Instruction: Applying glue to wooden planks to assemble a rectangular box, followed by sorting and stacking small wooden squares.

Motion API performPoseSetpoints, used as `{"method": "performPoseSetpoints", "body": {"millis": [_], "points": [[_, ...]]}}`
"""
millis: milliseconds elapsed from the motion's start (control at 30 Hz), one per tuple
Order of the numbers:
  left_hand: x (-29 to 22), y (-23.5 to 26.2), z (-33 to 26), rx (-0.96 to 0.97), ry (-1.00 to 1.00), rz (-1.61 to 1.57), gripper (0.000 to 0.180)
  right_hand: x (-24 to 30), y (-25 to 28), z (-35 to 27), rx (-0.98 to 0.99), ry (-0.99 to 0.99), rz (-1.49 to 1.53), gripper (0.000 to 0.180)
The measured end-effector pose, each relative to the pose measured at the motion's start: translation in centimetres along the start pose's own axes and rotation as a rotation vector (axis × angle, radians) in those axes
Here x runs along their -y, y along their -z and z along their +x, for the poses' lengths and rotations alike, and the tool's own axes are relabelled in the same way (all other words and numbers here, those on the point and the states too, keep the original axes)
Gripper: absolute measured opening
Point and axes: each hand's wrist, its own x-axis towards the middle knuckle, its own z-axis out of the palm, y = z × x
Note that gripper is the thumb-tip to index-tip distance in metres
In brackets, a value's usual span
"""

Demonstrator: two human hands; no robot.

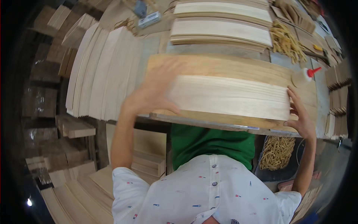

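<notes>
A pale wooden board [233, 97] lies lengthwise across a wider, yellower wooden board [223, 64] in front of me. My left hand [156, 87] is at the pale board's left end, smeared by motion, its thumb and fingers stretched apart. That end is partly hidden behind the hand. At the other end, my right hand [300, 115] grips the pale board's edge with bent fingers, its thumb near the front corner. A white glue bottle [300, 77] with a red nozzle stands on the yellower board, just beyond my right hand.
Stacked pale boards [106, 72] stand close on the left, and more board stacks [223, 31] lie at the back. Yellowish rubber bands [285, 39] are heaped at the back right. A dark tub of similar bands [276, 153] sits below the table's front edge [209, 124].
</notes>
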Motion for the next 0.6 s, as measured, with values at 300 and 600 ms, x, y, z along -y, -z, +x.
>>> {"method": "performPoseSetpoints", "body": {"millis": [300, 600], "points": [[3.2, -0.4, -4.2, 0.153, 0.189, -0.143, 0.123, -0.3, -0.2, 0.1, -0.019, -0.029, 0.001, 0.115], [5.2, -1.1, -3.2, 0.125, 0.12, -0.307, 0.119, 0.0, -0.5, 0.1, -0.047, -0.047, 0.015, 0.115]]}}
